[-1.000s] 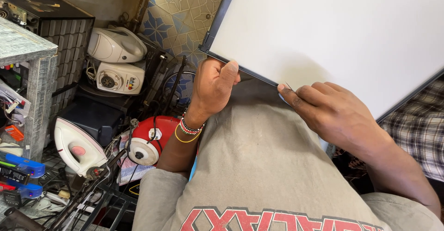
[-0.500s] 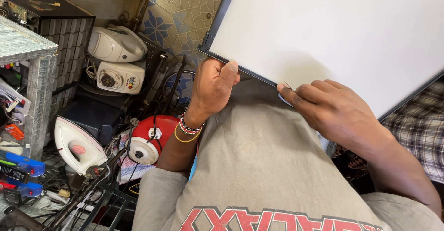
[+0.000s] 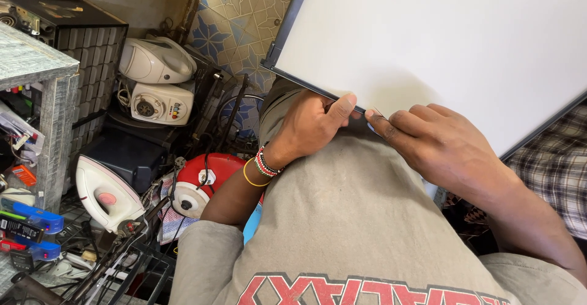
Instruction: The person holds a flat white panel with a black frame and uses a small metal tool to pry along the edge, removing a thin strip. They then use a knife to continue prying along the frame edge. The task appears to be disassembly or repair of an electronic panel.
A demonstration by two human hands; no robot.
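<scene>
Now the large white panel (image 3: 440,48) with a dark frame lies tilted across the person's lap, its long axis running from lower right up to upper left. Left hand (image 3: 312,128) is clamped on the lower edge, thumb on top; right hand (image 3: 446,152) pinches the same edge just beside it. Compared with a second ago, the hands sit closer together.

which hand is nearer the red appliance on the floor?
Left. The left hand grips the white panel's lower edge just above the red appliance, its wrist nearly over it. The right hand pinches the same edge farther to the right.
</scene>
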